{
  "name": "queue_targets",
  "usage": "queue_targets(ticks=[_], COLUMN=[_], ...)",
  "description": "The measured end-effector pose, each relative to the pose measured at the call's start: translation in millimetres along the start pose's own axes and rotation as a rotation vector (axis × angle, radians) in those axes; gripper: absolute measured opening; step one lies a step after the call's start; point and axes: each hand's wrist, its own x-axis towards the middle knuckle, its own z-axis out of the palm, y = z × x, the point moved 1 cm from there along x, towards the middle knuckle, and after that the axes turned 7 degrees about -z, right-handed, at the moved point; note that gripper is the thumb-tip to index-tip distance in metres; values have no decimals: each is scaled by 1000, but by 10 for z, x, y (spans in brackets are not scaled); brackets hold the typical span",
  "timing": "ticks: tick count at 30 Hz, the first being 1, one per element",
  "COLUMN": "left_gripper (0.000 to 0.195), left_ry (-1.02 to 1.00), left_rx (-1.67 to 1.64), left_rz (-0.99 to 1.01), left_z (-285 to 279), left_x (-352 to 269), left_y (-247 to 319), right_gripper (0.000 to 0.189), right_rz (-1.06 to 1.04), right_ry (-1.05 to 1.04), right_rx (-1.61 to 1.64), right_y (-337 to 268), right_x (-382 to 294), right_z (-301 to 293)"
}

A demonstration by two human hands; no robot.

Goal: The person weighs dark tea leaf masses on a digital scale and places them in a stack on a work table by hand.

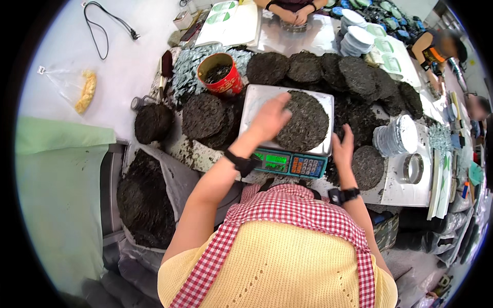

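A round pressed cake of dark, loose-textured material [303, 121] lies on the steel pan [255, 96] of a digital scale [289, 163] with a lit green display and keypad. My left hand [270, 117] is over the pan, its slightly blurred fingers at the cake's left edge; contact is hard to tell. Just off the pan's right side, my right hand [343, 146] holds nothing, thumb and fingers apart. Dark crumbled material [356, 119] lies beyond it, and a flat dark disc [368, 167] sits beside it on the table.
Dark cakes [356, 77] line the scale's far side; more [204, 115] lie left. A red tin [221, 75] stands among silvery packets [188, 69]. Stacked white discs [396, 134] and a metal ring [413, 168] are right. A co-worker's hands [294, 17] are opposite. An open bag of dark material [144, 200] is lower left.
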Motion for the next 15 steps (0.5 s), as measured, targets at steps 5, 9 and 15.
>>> queue_targets(ticks=[5,9,15], left_gripper=[60,59,58], left_ry=[-52,-59,-151], left_rx=[397,377,492], left_rz=[62,55,86], left_z=[962,990,971], left_x=[11,-46,0], left_y=[145,106,135], right_gripper=[55,44,39], right_rz=[-194,306,-109], right_ry=[-30,-203,-567], right_rx=[-129,350,-241], right_y=[-469,-397,-100], right_x=[266,527,1040], right_z=[278,415,539])
